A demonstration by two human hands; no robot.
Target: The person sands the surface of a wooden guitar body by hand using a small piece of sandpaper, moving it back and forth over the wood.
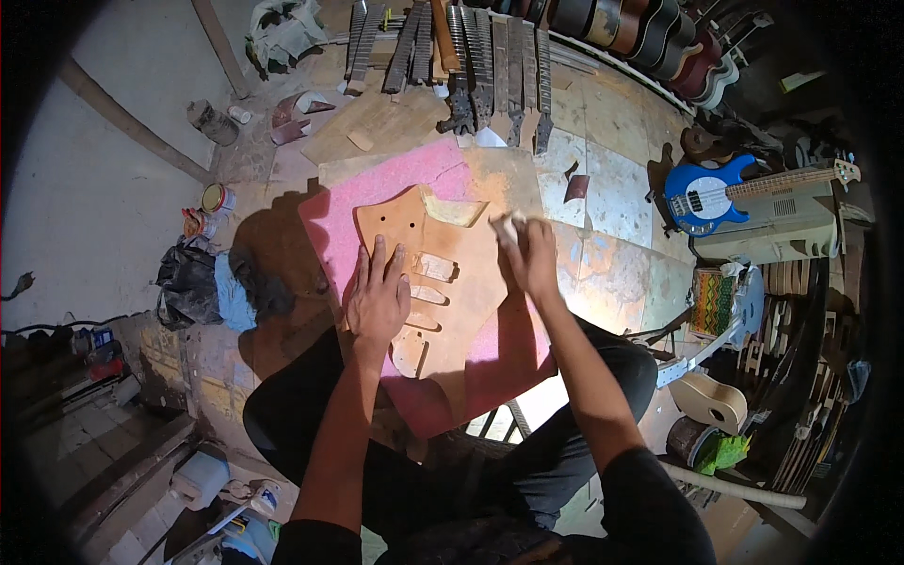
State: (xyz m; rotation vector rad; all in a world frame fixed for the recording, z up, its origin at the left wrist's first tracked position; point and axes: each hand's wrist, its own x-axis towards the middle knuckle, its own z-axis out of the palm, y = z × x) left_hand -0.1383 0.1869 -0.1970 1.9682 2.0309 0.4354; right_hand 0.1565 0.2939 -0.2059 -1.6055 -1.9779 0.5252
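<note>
An unfinished wooden electric guitar body (452, 320) lies flat on a pink foam sheet (325, 221) in front of me. Several routed cavities and two small dark holes show in its face. My left hand (379, 297) rests open on the body's left side, fingers spread beside the cavities. At the body's upper right edge, my right hand (532, 252) is closed on a small pale piece, apparently folded sandpaper (509, 228); the fingers partly hide it. Orange dust (499, 184) covers the board (523, 174) just beyond the body.
Guitar necks (471, 71) lie in a row at the far side, with hanging guitar bodies (640, 38) behind. A blue bass guitar (706, 196) is at right. Tins (217, 198) and a black bag (188, 281) stand at left. A sandpaper scrap (576, 188) lies on the tiled floor.
</note>
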